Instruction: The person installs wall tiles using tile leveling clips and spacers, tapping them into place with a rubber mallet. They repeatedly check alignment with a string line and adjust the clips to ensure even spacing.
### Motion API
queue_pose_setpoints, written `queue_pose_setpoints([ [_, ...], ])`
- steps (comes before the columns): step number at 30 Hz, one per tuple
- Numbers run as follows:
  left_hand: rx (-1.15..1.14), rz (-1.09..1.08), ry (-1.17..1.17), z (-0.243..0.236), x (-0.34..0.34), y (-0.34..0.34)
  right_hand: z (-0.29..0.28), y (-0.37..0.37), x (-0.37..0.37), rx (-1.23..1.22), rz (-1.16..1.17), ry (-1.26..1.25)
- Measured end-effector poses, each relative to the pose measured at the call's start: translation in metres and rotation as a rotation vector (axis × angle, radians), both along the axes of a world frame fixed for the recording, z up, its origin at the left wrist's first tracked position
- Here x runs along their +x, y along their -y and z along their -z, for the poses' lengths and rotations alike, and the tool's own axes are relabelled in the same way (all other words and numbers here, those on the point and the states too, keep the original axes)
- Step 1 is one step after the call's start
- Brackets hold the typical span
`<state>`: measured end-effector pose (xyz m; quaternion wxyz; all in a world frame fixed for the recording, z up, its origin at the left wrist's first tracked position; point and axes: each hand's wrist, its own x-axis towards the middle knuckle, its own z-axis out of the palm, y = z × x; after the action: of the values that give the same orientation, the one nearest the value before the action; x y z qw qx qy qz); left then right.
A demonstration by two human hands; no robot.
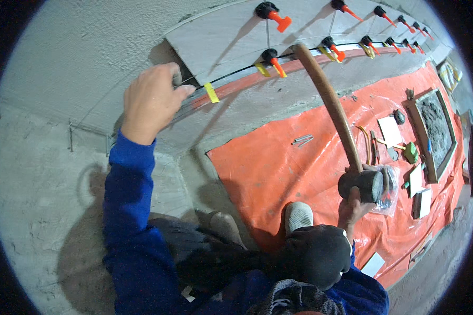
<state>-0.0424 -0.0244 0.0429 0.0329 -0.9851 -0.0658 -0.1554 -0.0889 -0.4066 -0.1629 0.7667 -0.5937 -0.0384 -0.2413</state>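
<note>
My left hand (155, 100) is at the near left corner of a row of pale wall tiles (215, 44). Its thumb and fingers are pinched around something thin that I cannot make out. Just right of it, a yellow tab (211, 92) crosses the tiles' lower edge. My right hand (353, 210) grips a rubber mallet (333, 105) by its black head, with the wooden handle pointing up toward the tiles. A clear plastic bag (389, 197) hangs beside the same hand; its contents are unclear. Black tile-levelling clips with orange handles (274, 59) line the tile joints.
An orange sheet (268, 152) covers the floor. On it lie a mortar trough (436, 131), white tile pieces (390, 130), a green block-shaped tool (411, 153) and several thin metal rods (302, 139). Bare rough wall (47, 173) stands at the left, with small metal pins (71, 139).
</note>
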Motion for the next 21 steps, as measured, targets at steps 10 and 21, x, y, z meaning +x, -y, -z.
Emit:
queue_pose_setpoints([
  [10, -0.184, -0.068, -0.205, -0.022, -0.004, 0.015, -0.005, -0.002, 0.000, 0.017, 0.088, 0.059],
  [21, -0.266, 0.296, -0.048, 0.008, 0.007, 0.064, -0.004, 0.020, -0.011, -0.039, 0.182, 0.072],
])
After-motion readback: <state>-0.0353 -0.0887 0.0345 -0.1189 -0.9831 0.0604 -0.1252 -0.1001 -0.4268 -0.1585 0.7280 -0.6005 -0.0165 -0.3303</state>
